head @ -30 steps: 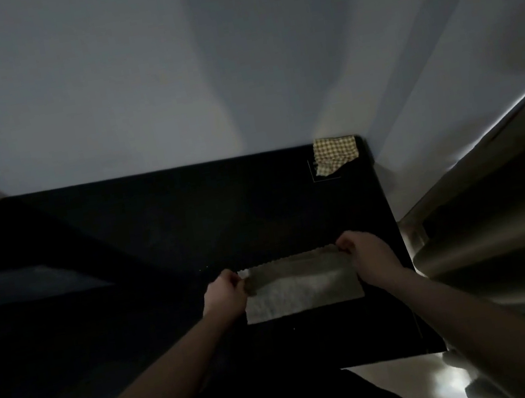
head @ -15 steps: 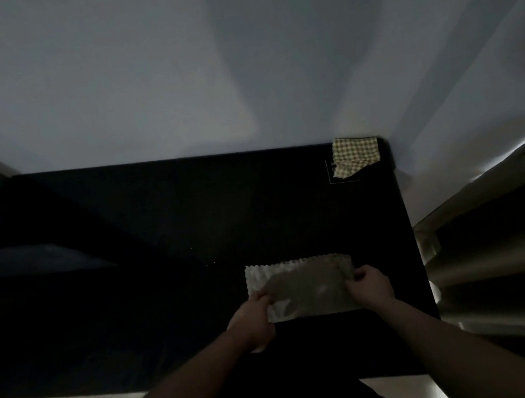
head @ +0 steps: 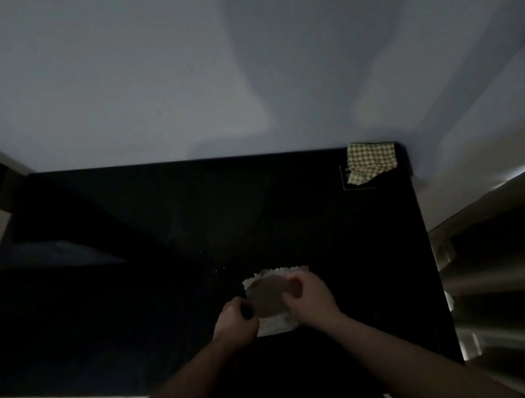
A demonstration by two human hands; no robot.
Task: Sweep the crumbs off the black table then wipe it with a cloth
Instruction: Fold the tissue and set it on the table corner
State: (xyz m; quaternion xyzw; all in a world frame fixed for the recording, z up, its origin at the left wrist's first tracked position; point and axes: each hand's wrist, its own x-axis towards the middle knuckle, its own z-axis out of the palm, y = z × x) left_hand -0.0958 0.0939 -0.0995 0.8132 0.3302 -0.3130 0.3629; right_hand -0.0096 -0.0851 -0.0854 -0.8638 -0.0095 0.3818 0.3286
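Folding the cloth at lower centre of the desk: left hand pinches its left edge, right hand grips the right side, probably making a pad for wiping. Crumbs lie just upper left; checked rag far corner.

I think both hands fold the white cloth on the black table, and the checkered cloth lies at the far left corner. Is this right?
Not quite. The head view shows the checkered cloth at the far right corner. The rest holds: the left hand and right hand fold the white cloth on the black table.
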